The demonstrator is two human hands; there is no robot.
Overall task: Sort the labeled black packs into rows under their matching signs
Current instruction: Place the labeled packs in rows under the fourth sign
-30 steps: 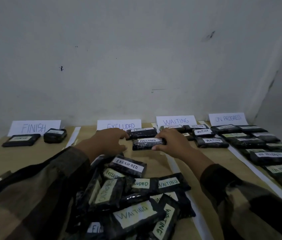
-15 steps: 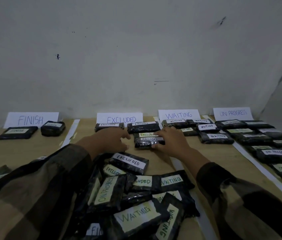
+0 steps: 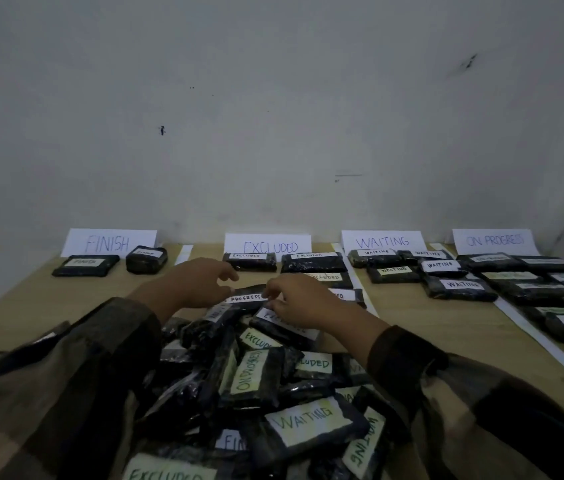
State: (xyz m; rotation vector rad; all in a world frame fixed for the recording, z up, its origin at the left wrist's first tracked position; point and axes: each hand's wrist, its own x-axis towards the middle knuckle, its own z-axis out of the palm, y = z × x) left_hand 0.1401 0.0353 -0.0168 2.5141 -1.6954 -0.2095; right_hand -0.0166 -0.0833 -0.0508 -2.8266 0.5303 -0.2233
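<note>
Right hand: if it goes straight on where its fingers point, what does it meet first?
Likely the PROGRESS-labelled pack, just left of the right hand; whether the fingers touch it is unclear.

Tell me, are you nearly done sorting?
Not yet. Done: packs lie in rows under FINISH, EXCLUDED, WAITING and ON PROGRESS signs. Now: the left hand and right hand are at a PROGRESS pack atop the pile. Left: that big pile of mixed packs.

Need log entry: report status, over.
Left hand open, right hand touching ON PROGRESS pack, grip unclear. Pack on unsorted pile. EXCLUDED pack beneath right palm.
</note>
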